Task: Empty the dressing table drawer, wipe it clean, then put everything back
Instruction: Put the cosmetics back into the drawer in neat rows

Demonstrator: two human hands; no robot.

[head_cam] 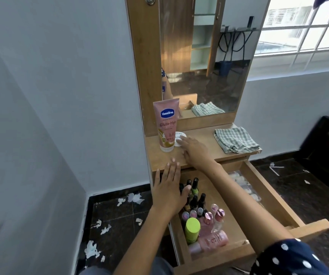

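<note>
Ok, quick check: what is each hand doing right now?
Left hand: open, fingers straight, over the drawer's back left corner, holding nothing.
Right hand: open, fingers extended onto the small white jar on the tabletop, not gripping it.

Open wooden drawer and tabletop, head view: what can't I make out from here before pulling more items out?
- Small white round jar on the tabletop: right hand covers part of it; label too small to read.
- Dark nail polish bottles in the open wooden drawer: left hand hides some.
- Clear packet of white pieces at the drawer's right: contents blurred; right forearm crosses it.
- Drawer's front-left corner: cut off by the left forearm.
</note>
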